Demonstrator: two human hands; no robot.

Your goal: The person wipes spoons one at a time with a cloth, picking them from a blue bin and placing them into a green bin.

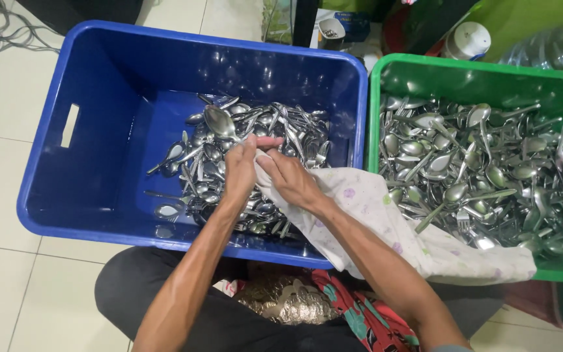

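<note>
Spoon [219, 122] in hand, cloth wrapped round its handle, that's where you're at in the head view, and it's the only view there is.

Progress-wise, I'd say you're somewhere in the middle. The green crate [425, 68] on your right is carrying a big spread of spoons and forks [474, 169], more than the blue crate [131, 58] in front of you, where a smaller pile of cutlery [229, 189] sits bunched toward the right half with bare blue floor showing on the left. If the green one is your finished side, then a good chunk is done and the blue heap is what's left, but I can't tell which crate is which from this alone, so take that as a guess.

Now the spoon itself. Its bowl sticks up and away from you, just above your left hand [239, 171], clear of the pile. Your left fingers are closed tight round the handle, with the pale flowery cloth [386, 221] bunched in that grip. Your right hand [291, 179] is pressed right against the left, fingers curled and pinching the cloth at the same spot. So the handle is buried between both hands and only the bowl end shows. The rest of the cloth trails back over the blue crate's rim and across the near corner of the green crate.
</note>
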